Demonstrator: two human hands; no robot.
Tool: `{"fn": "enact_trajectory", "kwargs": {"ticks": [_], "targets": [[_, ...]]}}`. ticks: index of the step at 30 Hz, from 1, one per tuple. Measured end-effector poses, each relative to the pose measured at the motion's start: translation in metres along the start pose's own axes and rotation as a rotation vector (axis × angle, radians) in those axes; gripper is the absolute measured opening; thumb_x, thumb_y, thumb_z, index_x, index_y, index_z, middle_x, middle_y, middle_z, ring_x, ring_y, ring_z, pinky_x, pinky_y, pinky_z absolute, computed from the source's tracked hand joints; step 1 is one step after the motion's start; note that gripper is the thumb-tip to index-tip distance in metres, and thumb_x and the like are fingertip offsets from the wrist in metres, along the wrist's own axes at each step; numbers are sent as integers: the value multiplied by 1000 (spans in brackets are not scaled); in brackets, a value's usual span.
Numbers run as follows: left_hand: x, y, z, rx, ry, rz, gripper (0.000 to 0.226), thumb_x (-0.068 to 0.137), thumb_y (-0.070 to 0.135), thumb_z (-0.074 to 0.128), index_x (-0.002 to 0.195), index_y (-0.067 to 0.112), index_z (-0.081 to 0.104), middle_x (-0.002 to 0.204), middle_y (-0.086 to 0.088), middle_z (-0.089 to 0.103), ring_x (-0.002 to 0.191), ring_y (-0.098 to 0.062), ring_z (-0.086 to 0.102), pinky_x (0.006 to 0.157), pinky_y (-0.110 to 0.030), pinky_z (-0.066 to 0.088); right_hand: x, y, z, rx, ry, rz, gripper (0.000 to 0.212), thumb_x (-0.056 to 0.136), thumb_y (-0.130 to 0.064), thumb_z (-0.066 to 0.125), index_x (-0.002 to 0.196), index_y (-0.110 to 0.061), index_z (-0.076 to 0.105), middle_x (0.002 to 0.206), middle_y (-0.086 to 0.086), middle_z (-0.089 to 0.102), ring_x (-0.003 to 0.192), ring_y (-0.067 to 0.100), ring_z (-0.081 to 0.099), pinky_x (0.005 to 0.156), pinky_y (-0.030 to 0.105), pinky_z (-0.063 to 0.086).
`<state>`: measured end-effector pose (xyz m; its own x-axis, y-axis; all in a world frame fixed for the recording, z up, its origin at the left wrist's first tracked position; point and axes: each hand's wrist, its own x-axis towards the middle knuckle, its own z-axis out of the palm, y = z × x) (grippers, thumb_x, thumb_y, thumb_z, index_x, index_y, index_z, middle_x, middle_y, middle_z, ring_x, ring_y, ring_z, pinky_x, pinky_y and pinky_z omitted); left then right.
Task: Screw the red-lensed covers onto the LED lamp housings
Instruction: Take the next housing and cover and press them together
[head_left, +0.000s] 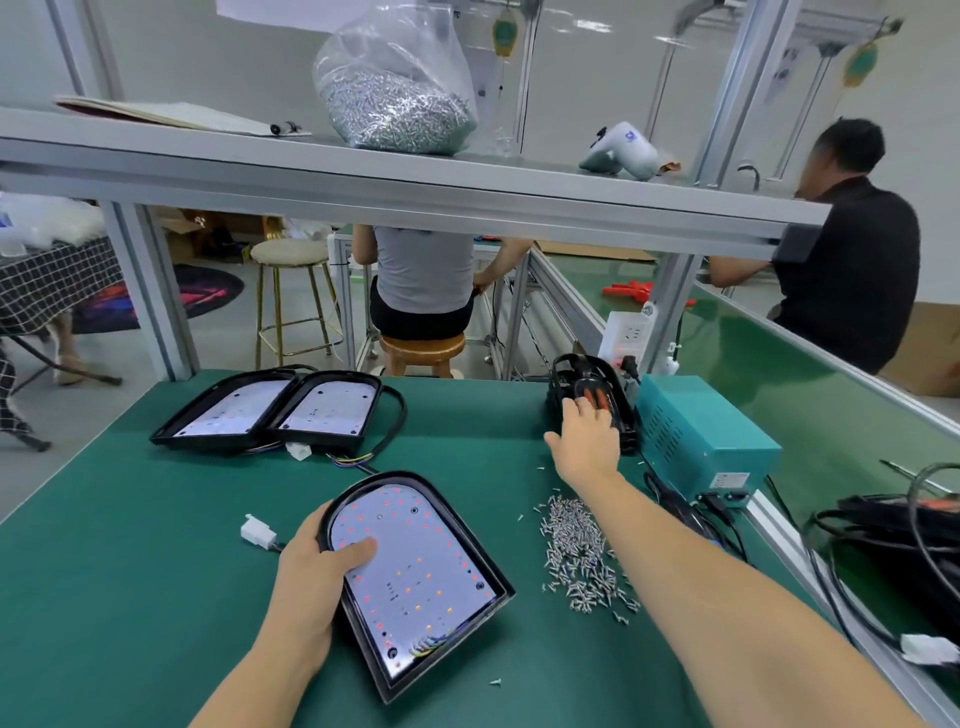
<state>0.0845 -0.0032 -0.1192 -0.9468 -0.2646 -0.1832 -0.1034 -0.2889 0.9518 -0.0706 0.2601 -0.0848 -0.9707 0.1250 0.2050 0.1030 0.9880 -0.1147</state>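
- Head view, the only one I've got: left hand (311, 566) grips the left rim of the nearest LED lamp housing (415, 577), thumb lying on the white LED board, fingers curled under the edge. It sits on the green bench (130, 597) right in front of me, board facing up, no cover on it yet.
- Right hand (587, 431) is stretched out to the stack of red-lensed covers (592, 395) standing on edge at the far right, just beside the teal power box (701, 436). The fingers lie over the front cover. Can't honestly tell if they've closed on it or are only touching, since the fingertips are hidden behind the hand.
- My take on doing this step well: take only the front cover so the rest of the stack doesn't tip, and keep the left hand pinning the housing so it doesn't skate on the mat.
- Orientation: the housing's long axis runs from far-left to near-right, rounded end pointing away from me, flat end with the coloured wires nearest. The cover's rounded end has to match that before it drops on.
- Loose screws (576, 556) are piled just right of the housing, easy reach.
- 2 more open housings (270, 410) wait at the far left, touching side by side.
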Motion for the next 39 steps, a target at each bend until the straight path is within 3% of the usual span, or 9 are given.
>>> {"fn": "enact_trajectory", "kwargs": {"ticks": [4,9,12,17,25,28,31,35,39], "targets": [[0,1,2,3,-17,4,43,79,-14,59,113,12,63,101,-12,72,94,-35,67,82,-44,53,16,-2,1,-117,-44,-83,61,102,-30,46,152,-13,16,156,9,29,134,33,35,103,41,36],[0,2,1,6,-12,1,43,79,-14,58,112,12,63,103,-14,71,97,-36,66,89,-49,52,23,-9,3,-107,-118,-60,68,99,-18,52,153,-11,12,149,11,39,132,32,37,100,39,39],[0,2,3,9,-6,8,42,78,-15,58,108,15,65,102,-13,72,95,-35,66,89,-50,52,23,-12,5,-77,-54,-9,59,97,-10,51,149,-8,23,140,13,50,128,31,44,94,39,44],[0,2,3,7,-1,3,44,79,-14,59,113,14,63,104,-11,72,100,-35,66,94,-53,49,22,-13,3,-73,46,61,29,92,4,47,121,-4,51,119,14,64,112,30,61,81,38,51],[0,2,2,32,1,5,45,79,-13,60,116,13,62,107,-11,70,103,-35,64,97,-55,47,20,-8,-3,-78,104,36,21,92,4,50,109,-2,58,110,15,67,102,32,65,74,36,50],[1,2,2,35,10,-2,45,79,-13,60,116,13,62,107,-11,71,102,-35,65,96,-55,47,15,-9,-14,-5,205,-39,15,91,2,51,104,0,58,106,18,66,98,34,64,70,36,44],[2,3,3,28,23,-9,44,79,-14,59,115,12,62,107,-13,70,102,-37,64,96,-55,47,-2,-18,-32,103,321,-141,21,92,-5,52,111,-2,61,106,18,67,97,36,63,77,39,47],[2,3,4,-4,38,-18,44,79,-14,58,116,9,61,108,-16,69,103,-39,64,95,-56,48,-62,-36,-54,339,423,-410,21,85,-5,65,106,-5,67,94,12,71,83,33,67,73,38,52],[0,4,9,-66,98,1,19,91,7,56,108,9,63,106,-10,69,98,-31,63,94,-46,49,-133,-52,-64,459,472,-597,22,75,0,72,97,-3,71,84,9,71,73,29,68,63,36,57]]}}
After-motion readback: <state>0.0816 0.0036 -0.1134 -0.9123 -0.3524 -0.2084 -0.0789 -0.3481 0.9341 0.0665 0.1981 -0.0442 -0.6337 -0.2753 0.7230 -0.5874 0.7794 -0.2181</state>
